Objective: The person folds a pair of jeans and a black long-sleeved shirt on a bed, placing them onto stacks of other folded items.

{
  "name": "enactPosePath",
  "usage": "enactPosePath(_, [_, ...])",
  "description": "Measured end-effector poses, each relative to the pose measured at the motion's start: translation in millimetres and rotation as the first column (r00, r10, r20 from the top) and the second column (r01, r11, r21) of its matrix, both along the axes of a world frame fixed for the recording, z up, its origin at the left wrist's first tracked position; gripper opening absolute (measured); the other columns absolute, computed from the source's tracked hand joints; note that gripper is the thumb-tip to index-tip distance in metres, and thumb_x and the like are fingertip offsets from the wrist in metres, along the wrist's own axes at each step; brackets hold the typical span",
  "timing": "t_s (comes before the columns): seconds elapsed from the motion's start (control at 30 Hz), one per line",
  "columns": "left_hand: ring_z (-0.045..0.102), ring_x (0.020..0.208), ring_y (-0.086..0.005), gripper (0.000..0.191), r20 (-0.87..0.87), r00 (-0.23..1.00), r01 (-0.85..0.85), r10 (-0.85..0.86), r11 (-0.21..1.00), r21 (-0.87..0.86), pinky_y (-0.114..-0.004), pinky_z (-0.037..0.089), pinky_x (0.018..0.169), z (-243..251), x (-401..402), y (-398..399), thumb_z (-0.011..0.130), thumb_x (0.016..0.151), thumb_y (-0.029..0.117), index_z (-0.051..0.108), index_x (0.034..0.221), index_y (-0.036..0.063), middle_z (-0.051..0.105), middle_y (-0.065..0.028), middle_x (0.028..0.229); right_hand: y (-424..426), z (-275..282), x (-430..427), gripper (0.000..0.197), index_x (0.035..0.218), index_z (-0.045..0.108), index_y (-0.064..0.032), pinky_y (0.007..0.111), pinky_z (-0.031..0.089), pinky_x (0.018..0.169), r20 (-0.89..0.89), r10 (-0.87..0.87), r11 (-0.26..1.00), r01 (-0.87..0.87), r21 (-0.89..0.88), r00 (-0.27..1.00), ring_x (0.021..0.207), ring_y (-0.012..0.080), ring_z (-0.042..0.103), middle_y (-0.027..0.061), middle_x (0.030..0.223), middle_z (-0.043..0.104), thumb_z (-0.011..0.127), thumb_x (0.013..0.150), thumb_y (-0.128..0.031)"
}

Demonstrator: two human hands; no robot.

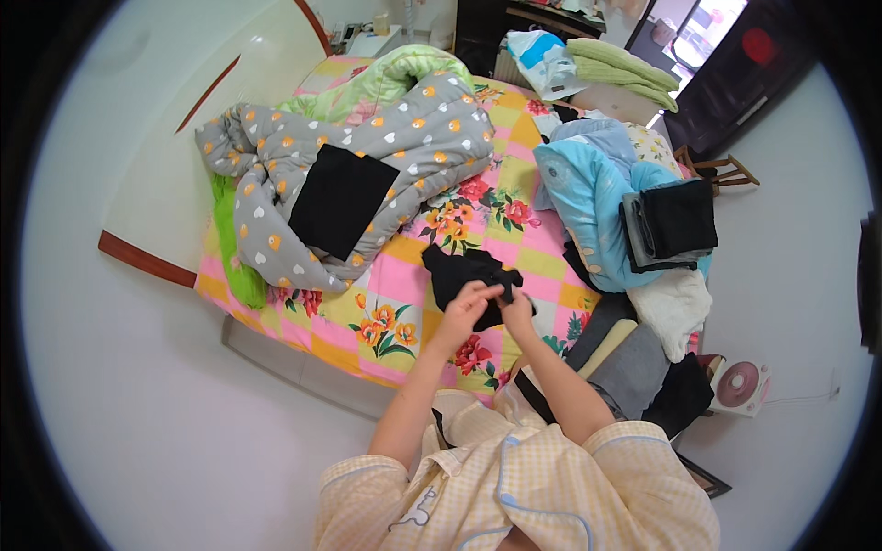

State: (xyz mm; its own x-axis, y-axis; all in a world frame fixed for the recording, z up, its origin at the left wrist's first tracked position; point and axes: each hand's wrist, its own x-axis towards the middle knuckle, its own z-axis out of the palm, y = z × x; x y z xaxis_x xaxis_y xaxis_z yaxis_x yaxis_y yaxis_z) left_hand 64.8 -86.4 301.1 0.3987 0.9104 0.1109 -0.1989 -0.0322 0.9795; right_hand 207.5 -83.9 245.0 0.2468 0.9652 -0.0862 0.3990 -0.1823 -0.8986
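Note:
A crumpled black garment [451,270] lies on the flowered bedspread [386,289] in front of me. My right hand [517,311] pinches a bunched part of it near its right end. Over the garment's near side, my left hand [472,303] has its fingers stretched towards the right hand; whether they grip cloth is unclear. Further left, a folded black garment [343,201] rests flat on a rumpled grey quilt [441,131] with hearts and orange figures.
Folded dark clothes [679,219] are stacked on a light blue quilt [582,200] at the right. Nearer me are a white cloth [672,306] and a grey folded cloth [630,368]. A pink-and-white fan [739,387] stands at the right. The curved headboard [158,179] borders the left.

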Motion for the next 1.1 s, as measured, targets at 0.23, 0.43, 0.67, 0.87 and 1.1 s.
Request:
enactPosePath(0.23, [0.042,0.101,-0.0144,0.026,0.021,0.987,-0.159,0.159,0.987,-0.008,-0.026,0.028,0.090,11.3,1.6,37.4,0.043,0.081,0.008,0.053,0.105,0.0028,0.047,-0.0050,0.105,45.9,99.6,49.0,0.036,0.092,0.056,-0.0027,0.029,0.042,0.076,-0.030,0.258,0.922,-0.237,0.307,0.966,0.085,0.0261,0.056,0.0154,0.087,0.058,0.041,0.060,0.006])
enactPosePath(0.43, [0.039,0.107,-0.0290,0.057,-0.182,0.856,-0.264,0.483,0.713,0.650,-0.035,0.028,0.092,42.2,31.2,61.1,0.058,0.068,0.005,0.032,0.118,0.0029,0.043,-0.0159,0.111,69.4,191.9,73.3,0.041,0.093,0.055,-0.0003,0.027,0.039,0.079,0.214,0.612,0.661,-0.641,0.390,0.761,0.085,0.0233,0.055,0.0127,0.089,0.059,0.042,0.056,0.011])
enactPosePath(0.67, [0.047,0.098,-0.0301,0.038,-0.425,0.889,0.158,0.167,0.760,0.630,-0.032,0.037,0.083,105.7,23.2,99.6,0.053,0.068,0.003,0.045,0.105,-0.0015,0.051,-0.0172,0.102,84.6,224.1,61.9,0.031,0.095,0.055,-0.0028,0.027,0.038,0.080,-0.005,0.680,0.618,-0.569,0.542,0.734,0.088,0.0174,0.052,0.0065,0.091,0.055,0.046,0.066,0.006])
enactPosePath(0.87, [0.050,0.092,-0.0250,0.033,-0.306,0.924,-0.041,0.230,0.854,0.519,-0.030,0.037,0.081,131.3,58.3,97.2,0.057,0.075,0.011,0.047,0.103,-0.0020,0.054,-0.0150,0.099,123.2,121.4,101.4,0.066,0.120,0.031,-0.0021,0.033,0.030,0.091,-0.022,0.118,0.890,-0.096,0.446,0.993,0.110,0.0260,0.038,0.0157,0.116,0.041,0.061,0.065,-0.023])
enactPosePath(1.1, [0.045,0.100,-0.0201,0.041,-0.275,0.933,-0.042,0.230,0.832,0.552,-0.028,0.032,0.087,133.2,31.2,97.2,0.054,0.076,0.007,0.039,0.113,0.0001,0.049,-0.0111,0.106,97.7,83.2,71.7,0.052,0.116,0.038,-0.0027,0.037,0.043,0.075,-0.669,0.221,0.867,-0.457,-0.199,0.710,0.086,0.0229,0.054,0.0124,0.099,0.053,0.055,0.068,-0.013])
